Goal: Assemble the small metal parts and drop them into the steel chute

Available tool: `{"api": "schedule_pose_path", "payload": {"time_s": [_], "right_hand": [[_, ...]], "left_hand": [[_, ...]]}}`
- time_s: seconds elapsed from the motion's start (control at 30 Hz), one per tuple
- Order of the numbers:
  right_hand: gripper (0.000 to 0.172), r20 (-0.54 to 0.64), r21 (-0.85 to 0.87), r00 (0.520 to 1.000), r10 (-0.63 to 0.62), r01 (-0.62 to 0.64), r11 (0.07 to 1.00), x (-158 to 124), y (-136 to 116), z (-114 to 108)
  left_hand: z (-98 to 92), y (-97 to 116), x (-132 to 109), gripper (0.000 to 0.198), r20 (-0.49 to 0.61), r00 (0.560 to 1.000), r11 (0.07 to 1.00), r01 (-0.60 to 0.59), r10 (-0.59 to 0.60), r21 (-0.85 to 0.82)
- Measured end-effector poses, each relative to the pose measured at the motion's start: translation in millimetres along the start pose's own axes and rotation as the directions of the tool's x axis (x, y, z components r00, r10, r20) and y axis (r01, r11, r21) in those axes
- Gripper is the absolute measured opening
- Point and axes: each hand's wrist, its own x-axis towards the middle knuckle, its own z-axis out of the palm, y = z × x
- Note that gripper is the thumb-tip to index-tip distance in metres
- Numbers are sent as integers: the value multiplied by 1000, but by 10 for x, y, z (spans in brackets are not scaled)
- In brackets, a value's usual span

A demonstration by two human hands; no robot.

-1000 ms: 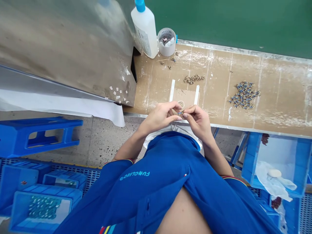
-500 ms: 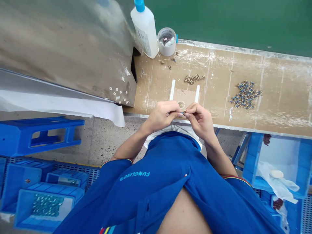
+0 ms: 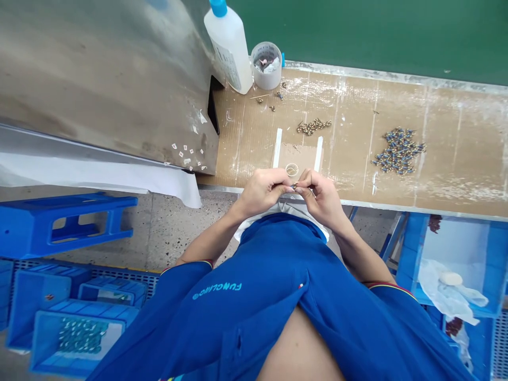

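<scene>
Just over the near edge of the bench, a small blue-and-brass part [image 3: 295, 186] sits pinched between the person's two hands (it is too tiny here to make out any detail). The left hand [image 3: 262, 191] and right hand [image 3: 322, 198] are together, their fingertips closed on it from either side, above a cardboard-covered workbench [image 3: 456, 159]. Just beyond the hands, a small round ring [image 3: 292, 169] lies on a cardboard square [image 3: 301, 159] between two white strips. Farther ahead, a loose row of brass fittings [image 3: 313, 126] lies on the bench, and well to the right of the hands is a heap of blue-and-brass parts [image 3: 399, 151]. Ahead of the left hand, a white squeeze bottle [image 3: 229, 50] with a blue cap stands beside a small tub [image 3: 265, 66] of scraps, and a dull sheet-metal panel [image 3: 99, 79] rises to its left. Below the hands, on the floor, are a blue plastic stool [image 3: 67, 225] on the left and a blue crate [image 3: 408, 248] on the right.
</scene>
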Motion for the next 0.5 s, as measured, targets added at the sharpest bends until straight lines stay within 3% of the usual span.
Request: {"api": "schedule_pose_path", "payload": {"time_s": [0.3,0.43,0.5], "right_hand": [[35,-46,58,998,40,-37,998,40,43,47],[40,-23,165,994,111,-105,981,157,81,79],[43,-12,188,988,155,-150,971,197,91,83]], "left_hand": [[49,3,-37,20,-87,994,997,60,-64,-50],[-22,28,0,12,-86,969,972,229,-233,-45],[-187,67,-58,30,-28,945,945,325,-326,-25]]}}
